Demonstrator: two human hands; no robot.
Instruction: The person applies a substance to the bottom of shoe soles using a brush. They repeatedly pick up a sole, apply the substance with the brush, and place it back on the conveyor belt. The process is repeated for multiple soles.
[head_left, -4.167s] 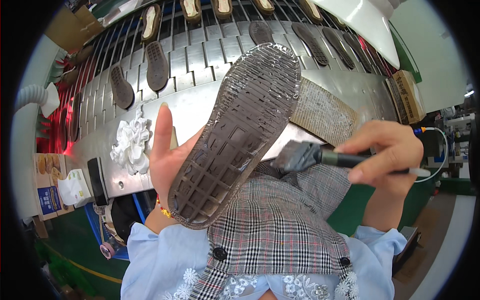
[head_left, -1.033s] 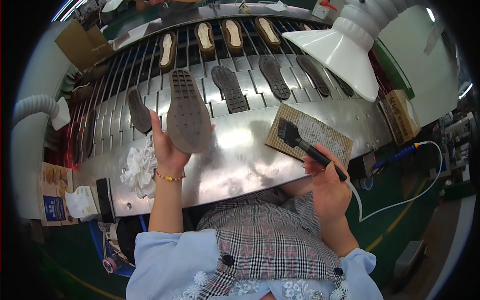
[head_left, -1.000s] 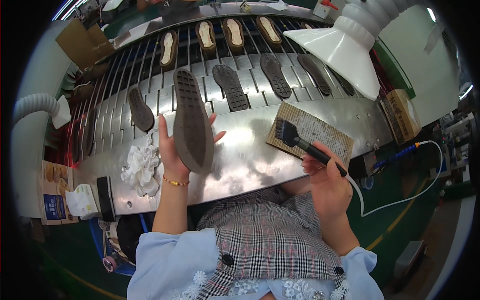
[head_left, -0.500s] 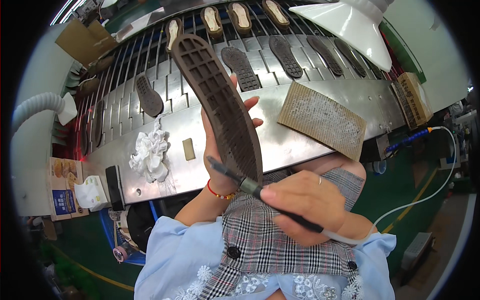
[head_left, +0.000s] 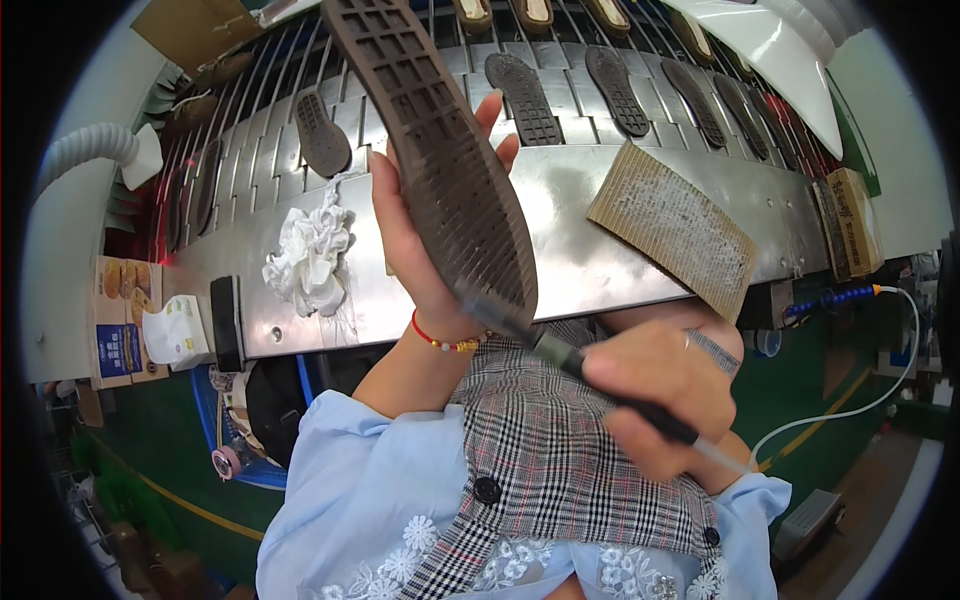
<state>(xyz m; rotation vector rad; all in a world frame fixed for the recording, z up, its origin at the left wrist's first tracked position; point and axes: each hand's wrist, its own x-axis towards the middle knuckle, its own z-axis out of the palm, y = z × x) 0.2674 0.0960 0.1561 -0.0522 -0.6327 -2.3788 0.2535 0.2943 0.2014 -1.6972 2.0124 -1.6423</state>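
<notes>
A large brown rubber shoe sole (head_left: 455, 165) is held up in my left hand (head_left: 418, 262), palm behind it and several fingertips showing past its edges. The upper part of its visible face has an open grid; the lower part is ribbed. My right hand (head_left: 668, 385) is closed round a black-and-green brush (head_left: 563, 352) with a thin white tube (head_left: 725, 458) running from its rear end. The brush's blurred tip lies over the sole's lower end; whether it touches cannot be made out.
A metal conveyor (head_left: 265, 150) carries several soles and shoe uppers beyond the steel ledge. On the ledge lie a crumpled white cloth (head_left: 308, 262) and a smeared corrugated cardboard piece (head_left: 680, 230). A tissue pack (head_left: 178, 333) stands left; a white lamp-like hood (head_left: 775, 50) overhangs right.
The brush and my right hand have shifted right and slightly down in the picture. The sole appears larger and turned a little, while the table has slid up and right in view.
</notes>
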